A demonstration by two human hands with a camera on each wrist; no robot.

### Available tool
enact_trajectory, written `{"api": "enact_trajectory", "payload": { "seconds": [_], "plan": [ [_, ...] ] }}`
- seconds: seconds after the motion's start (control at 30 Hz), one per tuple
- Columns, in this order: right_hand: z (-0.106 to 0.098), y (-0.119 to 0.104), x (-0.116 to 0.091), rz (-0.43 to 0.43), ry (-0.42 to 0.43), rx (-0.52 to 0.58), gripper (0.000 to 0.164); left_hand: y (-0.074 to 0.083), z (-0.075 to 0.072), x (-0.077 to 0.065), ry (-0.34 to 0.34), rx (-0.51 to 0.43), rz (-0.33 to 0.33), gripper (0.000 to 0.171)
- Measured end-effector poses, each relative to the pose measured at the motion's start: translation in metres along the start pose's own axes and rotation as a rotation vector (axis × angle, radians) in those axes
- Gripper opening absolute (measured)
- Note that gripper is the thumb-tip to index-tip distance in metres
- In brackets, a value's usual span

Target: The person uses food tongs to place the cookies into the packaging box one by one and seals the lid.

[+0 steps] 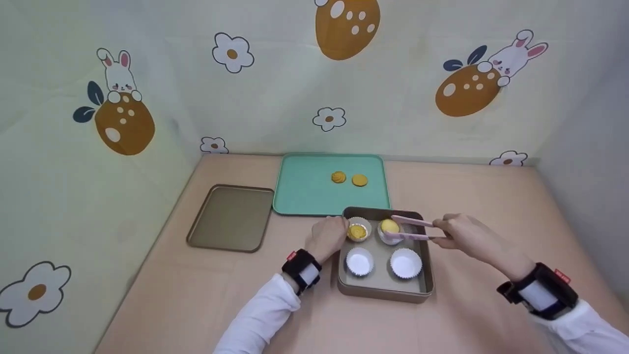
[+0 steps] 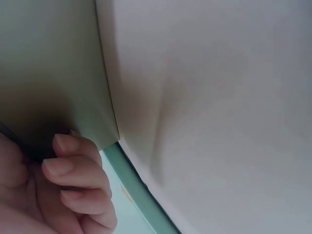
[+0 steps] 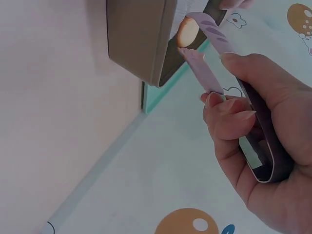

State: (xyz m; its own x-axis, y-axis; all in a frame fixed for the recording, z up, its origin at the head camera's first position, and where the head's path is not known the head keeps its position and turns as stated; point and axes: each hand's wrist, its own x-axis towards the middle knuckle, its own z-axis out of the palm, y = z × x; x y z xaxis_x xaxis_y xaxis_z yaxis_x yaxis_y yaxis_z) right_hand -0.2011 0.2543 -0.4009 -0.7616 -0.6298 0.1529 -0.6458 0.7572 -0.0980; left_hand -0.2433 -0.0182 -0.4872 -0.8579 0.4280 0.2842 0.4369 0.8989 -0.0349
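A square brown baking tin (image 1: 383,293) holds several white paper cups. My left hand (image 1: 328,238) grips the tin's left wall near the far corner; its curled fingers (image 2: 78,170) show close to the tin in the left wrist view. In my right hand (image 1: 464,235) is a pair of pink tongs (image 3: 207,78), pinched between thumb and fingers. The tong tips stand on either side of a round pale-yellow cookie (image 1: 390,226) at the far right cup. Beside it, the far left cup holds a yellow piece (image 1: 357,232). Two near cups (image 1: 359,262) contain nothing.
Behind the tin lies a green tray (image 1: 307,189) with a swirled cookie (image 1: 338,177) and a flat round cookie (image 1: 359,180). A flat brown tray (image 1: 231,219) lies at the left, against the green one. A patterned cloth wall (image 1: 275,93) rises behind the table.
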Motion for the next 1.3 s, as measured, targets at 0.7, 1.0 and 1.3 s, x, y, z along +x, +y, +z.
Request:
{"api": "enact_trajectory", "payload": {
  "seconds": [0.7, 1.0, 1.3],
  "plan": [
    [-0.018, 0.003, 0.012, 0.065, -0.077, 0.065, 0.017, 0.000, -0.002, 0.000, -0.025, -0.006, 0.022, 0.009],
    [-0.019, 0.021, 0.063, 0.073, 0.010, 0.075, 0.019, 0.000, -0.004, -0.001, 0.022, 0.092, 0.063, 0.007],
    [0.003, 0.037, 0.110, 0.188, -0.098, 0.199, 0.031, -0.001, -0.004, -0.002, 0.013, 0.074, 0.071, 0.005]
  ]
}}
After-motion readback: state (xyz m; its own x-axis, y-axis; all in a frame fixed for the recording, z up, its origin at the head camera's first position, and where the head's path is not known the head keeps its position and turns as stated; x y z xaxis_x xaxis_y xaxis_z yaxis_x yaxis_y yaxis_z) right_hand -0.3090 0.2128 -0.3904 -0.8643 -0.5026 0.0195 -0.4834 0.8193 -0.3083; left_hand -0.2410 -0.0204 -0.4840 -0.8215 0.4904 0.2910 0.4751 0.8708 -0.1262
